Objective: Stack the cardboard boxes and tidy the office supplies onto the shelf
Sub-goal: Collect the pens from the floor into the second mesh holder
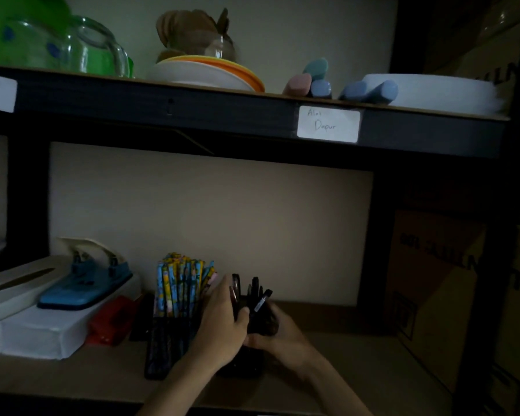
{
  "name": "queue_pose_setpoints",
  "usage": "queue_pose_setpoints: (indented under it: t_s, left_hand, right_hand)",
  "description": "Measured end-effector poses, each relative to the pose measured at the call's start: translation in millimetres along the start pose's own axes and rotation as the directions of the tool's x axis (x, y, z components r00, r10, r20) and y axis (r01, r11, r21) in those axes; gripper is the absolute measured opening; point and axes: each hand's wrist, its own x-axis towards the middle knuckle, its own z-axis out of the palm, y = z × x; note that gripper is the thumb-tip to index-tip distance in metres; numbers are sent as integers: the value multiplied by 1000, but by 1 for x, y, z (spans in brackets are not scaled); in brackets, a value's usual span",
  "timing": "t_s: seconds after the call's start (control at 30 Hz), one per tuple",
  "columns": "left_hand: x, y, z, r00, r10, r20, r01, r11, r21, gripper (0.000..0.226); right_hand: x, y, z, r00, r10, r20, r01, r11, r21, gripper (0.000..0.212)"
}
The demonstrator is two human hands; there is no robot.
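Standing on the shelf just beside the pencil holder, the pen holder was gripped by the left hand and right hand, fingers curled round it. The hole punch and stapler were already shelved; whether the cardboard boxes were stacked could not be determined.

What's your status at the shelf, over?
Left hand and right hand both grip pen cup. Pen cup upright, close beside pencil holder. Nothing in the way.

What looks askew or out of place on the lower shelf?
The blue hole punch lies tilted across the two white boxes, not flat on the shelf. The left hand and right hand hold the dark pen holder upright; nothing else stands out.
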Motion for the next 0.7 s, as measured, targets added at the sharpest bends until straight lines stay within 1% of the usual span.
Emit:
queue_pose_setpoints:
  t_s: [0.07, 0.13, 0.17, 0.27, 0.3, 0.33, 0.43, 0.57, 0.63, 0.7]
  left_hand:
    - [-4, 3, -1, 1000, 21, -5, -21, 1000, 14, 70]
    - [-10, 6, -3, 999, 47, -10, -47, 998, 45, 71]
    - [-15, 8, -6, 998, 61, -10, -61, 996, 63, 72]
    - [-35, 13, -20, 994, 107, 1, -106, 987, 122, 71]
    - [-42, 13, -25, 993, 114, 10, -115, 983, 141, 68]
    - [-52, 15, -34, 994, 111, 22, -113, 980, 167, 64]
    - [-77, 15, -56, 996, 84, 39, -90, 974, 210, 53]
    - [-120, 17, -99, 997, 40, 67, -53, 976, 210, 42]
    - [-147, 14, -122, 998, 36, 44, -45, 974, 223, 38]
    - [-184, 8, -148, 1000, 0, 6, -1, 968, 249, 37]
  right_hand:
    - [-4, -2, -3, 999, 5, 42, -5, 1000, 4, 54]
    - [-8, -7, -5, 999, 14, 29, -14, 1000, -1, 53]
    - [-11, -11, -7, 1000, 15, 6, -15, 1000, -13, 60]
    - [-25, -21, -8, 993, -15, -115, 8, 998, -62, 95]
    - [-31, -24, -8, 988, -44, -145, 30, 995, -98, 98]
    - [-39, -29, -5, 983, -76, -168, 54, 990, -131, 98]
    - [-62, -38, 5, 961, -185, -208, 141, 968, -209, 86]
    - [-99, -53, 30, 969, -212, -129, 179, 958, -226, 74]
    - [-120, -61, 52, 969, -228, -98, 202, 954, -222, 71]
    - [-143, -67, 82, 965, -257, -48, 236, 936, -262, 71]
